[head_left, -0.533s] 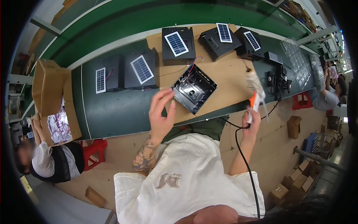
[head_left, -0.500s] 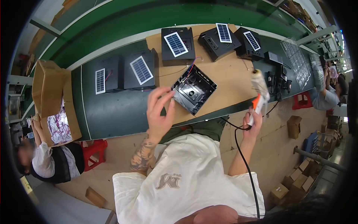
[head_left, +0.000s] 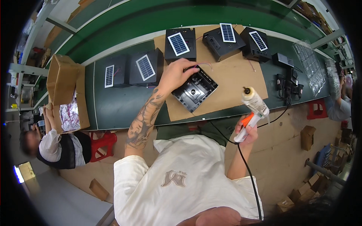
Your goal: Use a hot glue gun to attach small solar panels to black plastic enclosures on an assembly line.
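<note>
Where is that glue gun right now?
In the head view the glue gun is held up in the right hand, off the bench's near edge, right of the open black housing.

Five black boxes with small solar panels [head_left: 181, 44] stand along the far side of the green bench [head_left: 113, 105]. At the left sits an open cardboard box [head_left: 64, 81], with a red stool [head_left: 102, 145] near it. Black chargers [head_left: 288, 81] lie at the right.

Your left hand [head_left: 176, 74] is covering the near corner of the open black housing [head_left: 195, 89], hiding what your fingertips are touching. Your right hand [head_left: 247, 130] is hiding the glue gun [head_left: 253, 106] grip.
</note>
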Demonstrator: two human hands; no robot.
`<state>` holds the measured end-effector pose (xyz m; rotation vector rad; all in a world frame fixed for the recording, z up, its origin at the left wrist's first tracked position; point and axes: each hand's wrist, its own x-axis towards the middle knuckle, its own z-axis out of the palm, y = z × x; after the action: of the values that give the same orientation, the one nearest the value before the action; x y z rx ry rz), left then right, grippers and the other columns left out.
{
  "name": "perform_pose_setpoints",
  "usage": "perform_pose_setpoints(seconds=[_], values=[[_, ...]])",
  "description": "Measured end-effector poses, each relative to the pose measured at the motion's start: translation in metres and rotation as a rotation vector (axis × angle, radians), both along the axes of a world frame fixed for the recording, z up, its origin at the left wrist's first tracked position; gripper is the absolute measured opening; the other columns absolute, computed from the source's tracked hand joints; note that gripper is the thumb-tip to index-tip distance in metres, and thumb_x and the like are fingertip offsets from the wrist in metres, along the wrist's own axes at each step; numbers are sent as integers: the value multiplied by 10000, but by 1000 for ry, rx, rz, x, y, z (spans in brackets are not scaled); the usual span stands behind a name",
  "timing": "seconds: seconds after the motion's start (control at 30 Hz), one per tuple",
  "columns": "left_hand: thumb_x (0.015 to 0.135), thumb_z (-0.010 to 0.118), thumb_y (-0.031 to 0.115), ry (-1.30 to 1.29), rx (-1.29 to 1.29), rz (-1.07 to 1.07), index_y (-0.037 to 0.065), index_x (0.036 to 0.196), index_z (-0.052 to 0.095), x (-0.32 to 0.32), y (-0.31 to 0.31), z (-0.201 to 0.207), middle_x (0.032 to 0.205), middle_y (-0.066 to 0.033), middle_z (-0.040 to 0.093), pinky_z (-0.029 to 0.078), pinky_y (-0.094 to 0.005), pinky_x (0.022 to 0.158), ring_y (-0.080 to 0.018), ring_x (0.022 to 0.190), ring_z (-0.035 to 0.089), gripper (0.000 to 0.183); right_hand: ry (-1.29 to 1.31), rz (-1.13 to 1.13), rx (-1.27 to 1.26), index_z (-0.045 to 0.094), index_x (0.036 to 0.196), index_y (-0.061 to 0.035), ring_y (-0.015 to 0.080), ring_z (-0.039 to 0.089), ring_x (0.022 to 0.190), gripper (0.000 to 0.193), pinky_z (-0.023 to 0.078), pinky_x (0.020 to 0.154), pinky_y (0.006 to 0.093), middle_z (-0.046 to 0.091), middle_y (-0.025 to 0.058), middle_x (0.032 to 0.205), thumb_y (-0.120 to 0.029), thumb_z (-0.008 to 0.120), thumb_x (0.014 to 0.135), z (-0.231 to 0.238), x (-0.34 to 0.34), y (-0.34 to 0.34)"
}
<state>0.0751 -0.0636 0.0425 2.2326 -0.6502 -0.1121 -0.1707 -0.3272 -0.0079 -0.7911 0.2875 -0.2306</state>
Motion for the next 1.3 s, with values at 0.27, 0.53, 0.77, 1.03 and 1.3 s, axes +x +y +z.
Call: perform_pose_setpoints(seconds=[0.27, 0.53, 0.77, 1.03, 1.3], values=[[890, 686, 118, 134, -273, 206, 18, 1016, 702, -26, 3, -13, 796, -52, 672, 468, -245, 629, -100, 663, 578, 162, 86, 246, -224, 424, 1287, 134, 384, 674, 980, 692, 630, 728, 407, 615, 312, 1122, -150, 684, 712, 44, 15, 14], [925, 636, 171, 147, -408, 269, 46, 1016, 668, -30, 11, -30, 759, -103, 662, 456, -303, 584, -175, 601, 592, 158, 81, 549, -514, 397, 1361, 99, 371, 585, 1170, 588, 576, 855, 464, 586, 263, 1244, -134, 633, 876, 105, 48, 35], [966, 618, 166, 377, -654, 267, 27, 1062, 663, -33, 9, -42, 740, 21, 612, 417, -203, 595, -22, 646, 496, 175, 278, 643, -797, 393, 1368, 75, 255, 581, 1156, 452, 555, 898, 382, 580, 184, 1258, -87, 539, 972, 129, 83, 50], [948, 609, 142, 451, -795, 249, 15, 1018, 642, -35, 5, -50, 763, -52, 650, 470, -261, 627, -109, 665, 581, 149, 392, 702, -1009, 511, 1257, 91, 206, 633, 1023, 354, 575, 815, 341, 646, 156, 1157, -104, 564, 967, 136, 101, 68], [995, 578, 178, 421, -839, 211, 8, 1049, 625, -30, 2, -70, 876, -22, 677, 432, -207, 647, -39, 727, 537, 184, 484, 750, -1194, 550, 1203, 87, 146, 637, 819, 314, 552, 677, 290, 672, 118, 1101, -103, 583, 954, 135, 97, 70]])
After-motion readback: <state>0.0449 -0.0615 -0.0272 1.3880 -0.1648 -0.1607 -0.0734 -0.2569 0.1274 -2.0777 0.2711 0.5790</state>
